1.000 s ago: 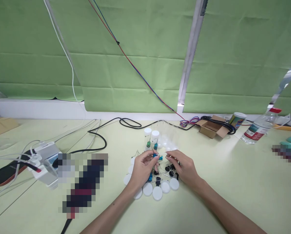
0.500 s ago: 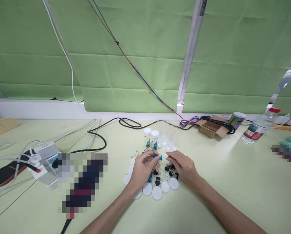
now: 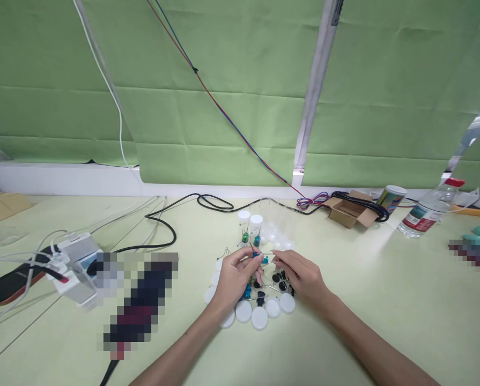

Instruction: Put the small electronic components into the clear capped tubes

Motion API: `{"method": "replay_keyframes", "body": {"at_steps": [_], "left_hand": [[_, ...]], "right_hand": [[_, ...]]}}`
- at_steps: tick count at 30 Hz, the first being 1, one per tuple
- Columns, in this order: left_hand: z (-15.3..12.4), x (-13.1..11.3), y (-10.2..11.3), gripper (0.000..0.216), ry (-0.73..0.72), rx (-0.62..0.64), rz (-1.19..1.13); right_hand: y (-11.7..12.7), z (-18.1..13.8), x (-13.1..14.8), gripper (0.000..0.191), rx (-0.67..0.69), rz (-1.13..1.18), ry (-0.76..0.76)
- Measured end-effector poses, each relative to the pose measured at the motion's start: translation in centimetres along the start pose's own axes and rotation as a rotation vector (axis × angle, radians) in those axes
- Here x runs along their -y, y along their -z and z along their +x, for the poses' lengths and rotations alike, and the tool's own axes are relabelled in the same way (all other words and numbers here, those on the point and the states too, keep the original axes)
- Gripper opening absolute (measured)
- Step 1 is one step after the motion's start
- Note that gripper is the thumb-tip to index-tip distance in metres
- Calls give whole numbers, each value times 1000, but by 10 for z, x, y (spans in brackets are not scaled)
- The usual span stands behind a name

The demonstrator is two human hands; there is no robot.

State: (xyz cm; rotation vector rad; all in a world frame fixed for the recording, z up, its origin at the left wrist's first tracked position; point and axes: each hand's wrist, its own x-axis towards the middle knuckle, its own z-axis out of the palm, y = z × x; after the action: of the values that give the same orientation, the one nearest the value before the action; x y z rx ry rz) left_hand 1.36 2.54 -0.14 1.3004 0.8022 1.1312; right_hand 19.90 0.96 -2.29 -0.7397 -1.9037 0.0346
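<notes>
My left hand [image 3: 235, 279] and my right hand [image 3: 302, 277] meet over a heap of small electronic parts [image 3: 278, 282] on the pale green table [image 3: 384, 300]. Both pinch a small blue part with thin wire leads [image 3: 260, 258], one hand at each end. Black and blue capacitors lie under the hands, ringed by white round lids [image 3: 259, 317]. Just behind stand small clear vials with white caps [image 3: 256, 229], two holding green and teal pieces.
A white power strip [image 3: 73, 265] with plugs sits at left, black cable [image 3: 171, 228] looping behind. A blurred dark object [image 3: 137, 305] lies left of the hands. At back right are an open cardboard box [image 3: 350, 212], a paper cup [image 3: 389, 199] and a plastic bottle [image 3: 427, 210]. Green blinds hang behind.
Both hands keep their pinch on the blue part and have barely shifted; the view moved slightly.
</notes>
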Motion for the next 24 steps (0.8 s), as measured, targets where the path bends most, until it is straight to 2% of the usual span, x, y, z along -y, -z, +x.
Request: {"method": "replay_keyframes", "body": {"at_steps": [7, 13, 18, 24], "left_hand": [[-1, 0, 0, 20, 16, -3, 27], [-1, 3, 0, 20, -50, -31, 85], [-2, 4, -1, 19, -117, -69, 166], [-2, 6, -1, 17, -189, -79, 201]], "right_hand": [[0, -1, -1, 43, -40, -53, 29], [-2, 0, 2, 35, -69, -18, -42], [-3, 1, 6, 28, -86, 46, -169], [-5, 1, 9, 21, -80, 218, -436]]}}
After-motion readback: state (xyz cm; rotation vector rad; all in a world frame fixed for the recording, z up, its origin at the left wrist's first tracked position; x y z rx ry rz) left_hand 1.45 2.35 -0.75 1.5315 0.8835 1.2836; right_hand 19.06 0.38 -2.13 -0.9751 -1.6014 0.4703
